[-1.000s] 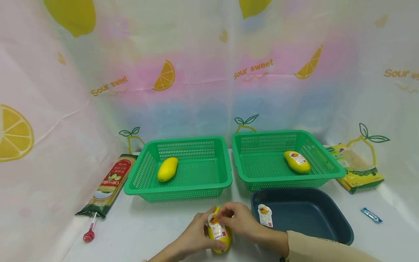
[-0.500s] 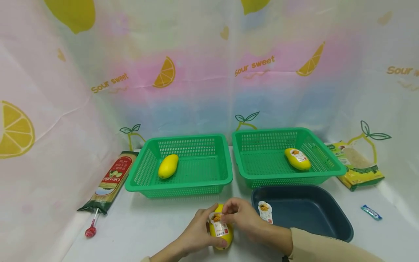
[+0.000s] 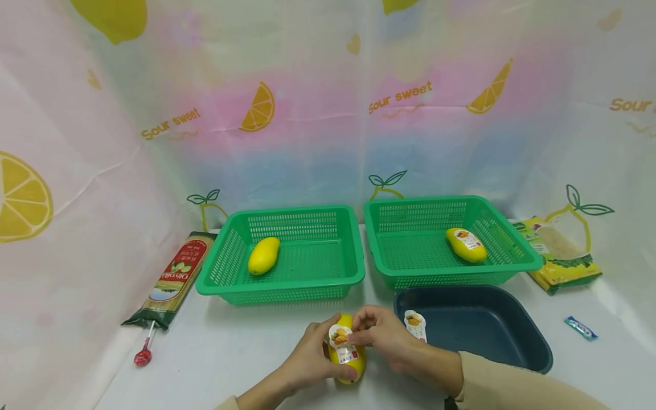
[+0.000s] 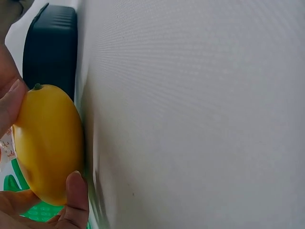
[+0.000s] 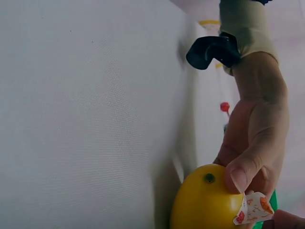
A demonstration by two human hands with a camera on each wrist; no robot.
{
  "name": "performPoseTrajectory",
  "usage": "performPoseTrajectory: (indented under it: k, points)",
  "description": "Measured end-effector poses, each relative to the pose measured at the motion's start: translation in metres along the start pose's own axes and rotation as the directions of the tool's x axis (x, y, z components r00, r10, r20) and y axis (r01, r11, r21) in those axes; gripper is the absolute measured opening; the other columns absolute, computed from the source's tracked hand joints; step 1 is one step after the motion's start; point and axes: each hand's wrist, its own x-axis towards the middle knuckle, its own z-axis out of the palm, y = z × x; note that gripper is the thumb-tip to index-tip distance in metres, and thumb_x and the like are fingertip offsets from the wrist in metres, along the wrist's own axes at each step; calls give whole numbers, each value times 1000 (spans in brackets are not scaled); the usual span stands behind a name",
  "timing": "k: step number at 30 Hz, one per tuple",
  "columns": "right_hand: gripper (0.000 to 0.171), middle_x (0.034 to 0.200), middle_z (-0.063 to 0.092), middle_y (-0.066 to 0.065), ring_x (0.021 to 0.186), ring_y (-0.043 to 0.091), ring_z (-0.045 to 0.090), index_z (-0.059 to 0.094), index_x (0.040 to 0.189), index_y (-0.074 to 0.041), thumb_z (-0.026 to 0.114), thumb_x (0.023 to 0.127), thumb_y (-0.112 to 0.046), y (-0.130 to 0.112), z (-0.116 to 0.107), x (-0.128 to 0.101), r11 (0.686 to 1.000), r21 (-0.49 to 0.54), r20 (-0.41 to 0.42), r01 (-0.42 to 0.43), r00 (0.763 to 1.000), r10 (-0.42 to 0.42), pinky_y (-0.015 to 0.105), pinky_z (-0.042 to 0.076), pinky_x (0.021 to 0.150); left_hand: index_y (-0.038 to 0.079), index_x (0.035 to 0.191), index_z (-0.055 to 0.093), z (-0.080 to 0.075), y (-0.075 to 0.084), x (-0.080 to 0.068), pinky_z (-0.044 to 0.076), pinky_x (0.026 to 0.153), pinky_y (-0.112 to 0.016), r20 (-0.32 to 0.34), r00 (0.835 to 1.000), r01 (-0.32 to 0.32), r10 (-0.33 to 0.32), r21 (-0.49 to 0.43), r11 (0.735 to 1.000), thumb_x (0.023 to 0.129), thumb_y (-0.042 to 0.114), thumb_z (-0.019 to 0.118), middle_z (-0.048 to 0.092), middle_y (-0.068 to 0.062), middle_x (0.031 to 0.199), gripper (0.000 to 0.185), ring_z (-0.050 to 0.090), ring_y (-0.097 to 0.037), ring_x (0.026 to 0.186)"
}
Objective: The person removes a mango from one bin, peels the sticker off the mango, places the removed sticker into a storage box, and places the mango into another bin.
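In the head view, my left hand (image 3: 312, 354) grips a yellow mango (image 3: 361, 363) low over the white table, with the thumb near its front end. A white label (image 3: 340, 337) with an orange fruit picture lies along the mango's upper side. My right hand (image 3: 385, 337) pinches the edge of this label between thumb and finger. One end of the label (image 5: 257, 207) stands off the skin in the right wrist view, by a right fingertip (image 5: 288, 220). The left wrist view shows the mango's smooth side (image 4: 50, 143) and green stem end.
Behind stand two green baskets, the left basket (image 3: 287, 293) holding a plain mango (image 3: 263, 255), the right basket (image 3: 456, 277) a labelled mango (image 3: 472, 251). A dark blue tray (image 3: 492, 336) bears another label (image 3: 415, 322). Around lie a noodle packet (image 3: 176, 276), lollipop (image 3: 143, 356), yellow bag (image 3: 569, 270) and small wrapper (image 3: 581, 328).
The head view has tilted slightly, so the scene sits higher. Both hands stay at the mango. The right fingers have shifted a little along the label, whose far end now looks more raised.
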Motion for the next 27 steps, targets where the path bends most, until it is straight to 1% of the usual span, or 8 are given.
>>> performPoseTrajectory:
  k: [3, 9, 12, 14, 17, 19, 23, 27]
  points:
    - [19, 70, 54, -3, 73, 13, 51, 56, 83, -8, 70, 81, 4, 1, -1, -1, 1000, 11, 8, -8, 1000, 8, 27, 45, 71, 12, 152, 36, 1, -1, -1, 39, 73, -26, 1, 1000, 1, -1, 0, 1000, 65, 28, 92, 44, -20, 129, 105, 44, -24, 94]
    - [18, 73, 57, -4, 74, 12, 54, 56, 84, -9, 71, 82, 0, -7, 0, -5, 1000, 23, 33, -16, 999, 15, 27, 47, 72, 13, 151, 38, -1, -3, -2, 42, 79, -29, 2, 1000, -16, 16, 21, 1000, 66, 31, 92, 45, -18, 130, 102, 46, -23, 98]
    - [15, 78, 60, -4, 79, 14, 56, 57, 86, -8, 71, 84, -3, -21, -4, -7, 999, 11, 38, 33, 999, -34, 29, 50, 76, 14, 147, 44, -2, -2, -2, 42, 74, -28, 0, 1000, -16, 16, 18, 1000, 65, 28, 92, 48, -15, 122, 95, 47, -23, 94]
    - [13, 81, 61, -3, 82, 16, 57, 58, 88, -7, 71, 86, -7, -32, -11, -9, 997, -32, 45, 72, 996, -71, 31, 51, 79, 15, 145, 46, -3, -2, 0, 42, 72, -28, 1, 1000, -24, 24, 11, 1000, 65, 26, 92, 48, -14, 118, 93, 47, -23, 92]
    - [13, 85, 61, 0, 84, 19, 56, 61, 94, -3, 70, 88, -10, -40, -27, -11, 983, -151, 47, 109, 994, -103, 32, 49, 78, 12, 150, 40, -2, -1, 2, 43, 71, -29, 1, 1000, -21, 21, 13, 1000, 65, 26, 91, 48, -15, 119, 100, 47, -23, 90]
    - [14, 87, 62, 2, 83, 20, 55, 62, 98, -2, 69, 89, -10, -38, -42, -13, 972, -215, 28, 89, 996, -85, 33, 48, 75, 9, 151, 36, -1, -1, 3, 44, 73, -29, 2, 1000, -17, 17, 15, 1000, 66, 27, 91, 47, -16, 123, 103, 49, -22, 91]
    - [20, 94, 61, 4, 79, 19, 52, 61, 109, 1, 64, 93, -10, -31, -78, -16, 965, -260, -20, 22, 999, -28, 32, 46, 71, 7, 153, 33, -1, -2, 5, 43, 73, -29, -6, 1000, 5, -5, 25, 1000, 66, 28, 91, 47, -19, 126, 107, 49, -22, 92]
    - [26, 101, 61, 5, 82, 18, 53, 59, 116, 3, 61, 96, -13, -26, -111, -21, 953, -302, -8, -24, 1000, 23, 33, 48, 75, 9, 153, 31, -4, -4, 6, 42, 73, -30, -13, 1000, 11, -10, 13, 1000, 67, 29, 91, 45, -20, 129, 107, 48, -23, 93]
